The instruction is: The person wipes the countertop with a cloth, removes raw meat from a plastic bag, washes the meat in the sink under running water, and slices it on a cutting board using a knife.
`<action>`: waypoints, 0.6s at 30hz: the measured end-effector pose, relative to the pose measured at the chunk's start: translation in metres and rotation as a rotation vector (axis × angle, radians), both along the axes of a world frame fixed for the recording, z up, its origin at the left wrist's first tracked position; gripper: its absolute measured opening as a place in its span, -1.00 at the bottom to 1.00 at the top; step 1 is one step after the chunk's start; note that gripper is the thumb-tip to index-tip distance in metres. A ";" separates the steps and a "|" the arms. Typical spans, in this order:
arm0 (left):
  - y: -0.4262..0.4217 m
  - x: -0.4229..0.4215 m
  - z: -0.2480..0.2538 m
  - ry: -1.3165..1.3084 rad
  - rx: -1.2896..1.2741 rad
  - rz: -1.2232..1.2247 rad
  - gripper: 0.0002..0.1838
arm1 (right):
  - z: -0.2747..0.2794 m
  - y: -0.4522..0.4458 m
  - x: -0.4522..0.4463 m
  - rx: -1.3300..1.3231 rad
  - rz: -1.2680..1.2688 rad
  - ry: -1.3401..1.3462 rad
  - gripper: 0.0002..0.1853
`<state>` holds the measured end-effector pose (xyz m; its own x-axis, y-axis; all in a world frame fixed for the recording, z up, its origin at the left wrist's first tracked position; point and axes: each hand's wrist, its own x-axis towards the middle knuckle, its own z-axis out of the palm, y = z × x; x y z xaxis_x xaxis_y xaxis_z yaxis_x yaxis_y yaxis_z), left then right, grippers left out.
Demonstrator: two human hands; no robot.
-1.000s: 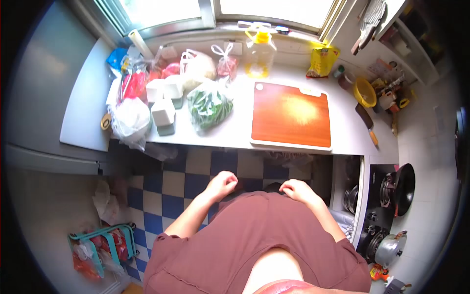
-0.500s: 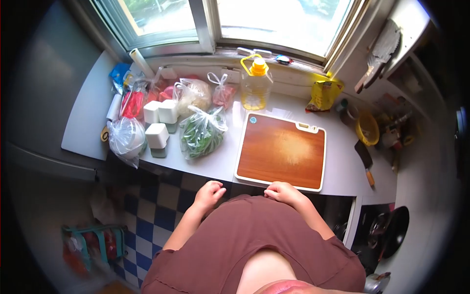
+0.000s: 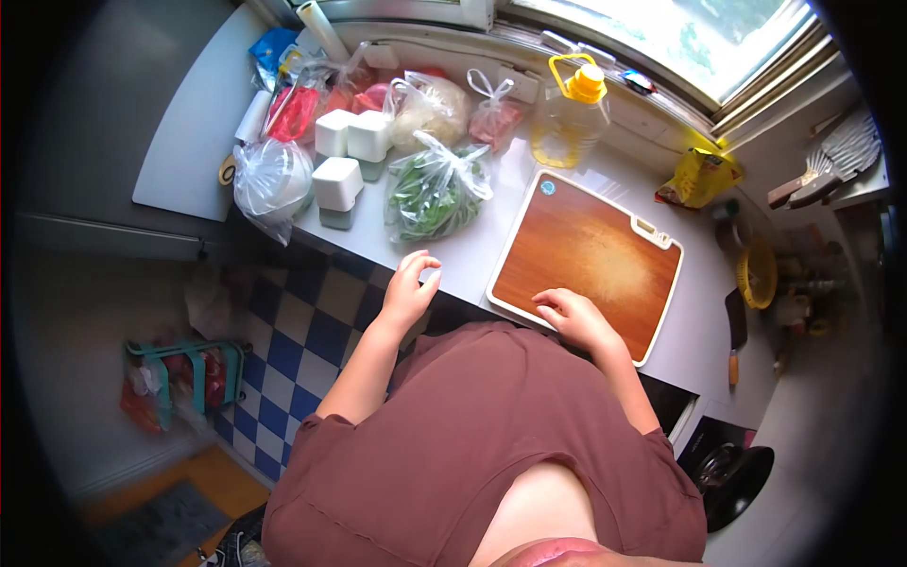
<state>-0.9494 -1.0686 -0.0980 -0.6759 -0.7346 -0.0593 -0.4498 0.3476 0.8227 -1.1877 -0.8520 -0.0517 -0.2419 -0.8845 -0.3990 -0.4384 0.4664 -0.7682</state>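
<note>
My left hand (image 3: 411,286) hovers at the counter's front edge, its thumb apart from the curved fingers, with nothing in it. Just beyond it lies a knotted clear plastic bag of green leafy vegetables (image 3: 436,197). Over the near edge of a brown cutting board (image 3: 576,241) with a white rim is my right hand (image 3: 574,317). Its fingers are loosely stretched and empty; whether they touch the board I cannot tell. White-topped containers (image 3: 337,185) stand left of the greens.
A bagged white round item (image 3: 271,184) sits at the counter's left end. An oil jug (image 3: 570,118) with a yellow handle stands behind the board, a yellow packet (image 3: 701,178) to its right. A cleaver (image 3: 735,326) lies at the right, near a wok (image 3: 742,487).
Both hands have risen from beside my body toward the counter, and their fingers have loosened. My view has turned left and down, so the counter appears shifted and tilted.
</note>
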 end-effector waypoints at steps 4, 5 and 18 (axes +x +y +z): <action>-0.031 -0.009 0.004 0.030 -0.051 -0.037 -0.76 | 0.011 -0.017 0.016 0.059 -0.103 -0.097 -0.70; -0.040 -0.010 0.007 0.037 -0.028 -0.036 -0.76 | 0.011 -0.022 0.018 0.046 -0.114 -0.089 -0.69; -0.104 0.014 -0.007 0.099 -0.075 0.112 -0.77 | 0.015 -0.066 0.044 0.011 -0.079 -0.041 -0.71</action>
<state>-0.9352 -1.1723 -0.1050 -0.5894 -0.8055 0.0608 -0.4076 0.3616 0.8385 -1.1441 -0.9177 -0.0362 -0.2938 -0.8589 -0.4196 -0.3685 0.5068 -0.7793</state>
